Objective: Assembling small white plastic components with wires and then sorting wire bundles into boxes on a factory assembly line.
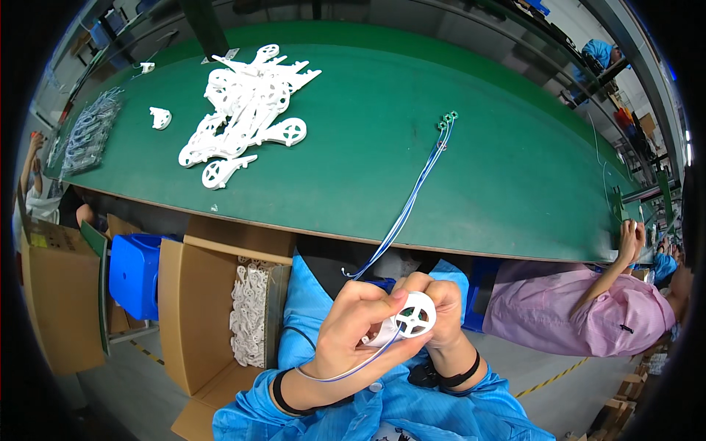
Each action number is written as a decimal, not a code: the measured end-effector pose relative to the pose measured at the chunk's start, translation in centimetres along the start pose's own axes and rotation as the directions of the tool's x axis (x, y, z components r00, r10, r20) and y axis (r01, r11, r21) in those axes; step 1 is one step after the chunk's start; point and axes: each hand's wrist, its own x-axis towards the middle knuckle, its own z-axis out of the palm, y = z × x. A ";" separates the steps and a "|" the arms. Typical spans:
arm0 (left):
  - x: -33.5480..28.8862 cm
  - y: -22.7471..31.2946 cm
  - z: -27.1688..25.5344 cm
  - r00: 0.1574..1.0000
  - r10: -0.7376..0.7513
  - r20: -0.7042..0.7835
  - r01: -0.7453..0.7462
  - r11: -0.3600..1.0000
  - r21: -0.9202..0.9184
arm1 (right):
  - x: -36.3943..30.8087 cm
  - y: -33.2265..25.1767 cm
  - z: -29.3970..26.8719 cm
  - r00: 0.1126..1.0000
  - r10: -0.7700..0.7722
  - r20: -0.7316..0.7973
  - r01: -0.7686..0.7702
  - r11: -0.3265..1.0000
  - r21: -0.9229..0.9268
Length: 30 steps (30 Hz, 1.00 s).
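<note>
In front of my body, off the table's near edge, both hands hold a white plastic part with a round spoked end point(416, 314). My left hand point(351, 321) grips its narrower body between thumb and fingers. My right hand point(446, 303) is closed around the far side of the spoked end, its fingertips partly hidden. Something green shows through the spokes. A thin blue-and-white wire point(360, 367) runs from the part over my left wrist. Just ahead, several blue and white wires point(409, 202) with small green ring-shaped ends point(444, 123) lie across the table edge.
The green table point(346, 162) carries a pile of white plastic parts point(246, 106), a single small white piece point(159, 118) and a bundle of wires point(90, 132). Lower left stand an open carton point(176, 316) of white parts and a blue stool point(134, 275). A person in pink point(577, 305) sits right.
</note>
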 end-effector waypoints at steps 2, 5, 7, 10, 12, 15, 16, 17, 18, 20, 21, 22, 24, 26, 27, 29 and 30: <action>0.0 0.0 0.0 1.000 -0.021 0.004 0.021 1.000 -0.010 | 0.0 -0.1 0.2 1.000 0.014 -0.019 -0.013 1.000 0.005; 0.0 0.1 0.0 0.998 -0.053 0.016 0.053 0.998 -0.018 | -0.3 0.2 0.2 0.998 0.028 -0.047 -0.026 0.998 0.050; 0.2 0.5 0.0 0.998 -0.064 0.028 0.064 0.998 -0.004 | -0.5 0.5 0.2 0.997 0.035 -0.069 -0.029 0.996 0.086; 0.3 0.5 0.4 0.999 -0.035 0.000 0.035 0.999 0.032 | -0.7 0.7 0.3 0.995 0.034 -0.098 -0.022 0.992 0.125; 0.3 0.5 0.6 1.000 -0.021 -0.004 0.021 0.999 0.038 | -0.7 0.7 0.4 0.994 0.023 -0.107 -0.007 0.989 0.149; 0.2 0.4 0.8 1.000 -0.005 -0.012 0.005 0.999 0.040 | -0.6 0.8 0.7 0.995 -0.026 -0.101 0.038 0.992 0.122; 0.2 0.3 0.8 1.000 -0.001 -0.011 0.001 0.999 0.037 | -0.6 0.8 0.7 0.994 -0.035 -0.103 0.046 0.993 0.107; 0.3 0.2 0.8 1.000 0.005 -0.010 -0.004 0.999 0.041 | -0.6 0.9 0.6 0.993 -0.044 -0.106 0.054 0.994 0.092; 0.3 0.1 0.8 1.000 0.011 -0.010 -0.010 0.999 0.045 | -0.7 0.9 0.6 0.993 -0.053 -0.109 0.062 0.995 0.076; 0.3 0.1 0.8 0.999 0.028 -0.017 -0.027 0.998 0.053 | -0.8 1.0 0.4 0.994 -0.050 -0.100 0.058 0.995 0.078; 0.3 0.1 0.9 0.999 0.037 -0.023 -0.036 0.998 0.056 | -0.8 1.0 0.4 0.994 -0.048 -0.096 0.056 0.995 0.079; 0.4 0.1 0.9 0.998 0.048 -0.028 -0.046 0.997 0.059 | -0.8 1.0 0.3 0.995 -0.032 -0.091 0.040 0.996 0.081; 0.5 0.2 1.0 0.998 0.051 -0.044 -0.047 0.994 0.104 | -0.9 0.7 0.0 0.997 -0.001 -0.082 0.008 0.996 0.085; 0.6 0.5 1.0 0.995 0.080 -0.056 -0.070 0.984 0.161 | -0.7 0.4 -0.1 0.998 0.025 -0.066 -0.019 0.996 0.088; 0.6 0.6 1.0 0.993 0.104 -0.058 -0.091 0.976 0.196 | -0.6 0.3 -0.1 0.998 0.038 -0.058 -0.033 0.996 0.088; 0.7 0.6 1.1 0.989 0.135 -0.062 -0.118 0.966 0.228 | -0.7 0.0 -0.1 0.995 0.082 -0.056 -0.077 0.994 0.074; 0.7 0.5 1.1 0.988 0.142 -0.066 -0.123 0.966 0.229 | -0.7 -0.1 -0.1 0.993 0.103 -0.055 -0.100 0.993 0.066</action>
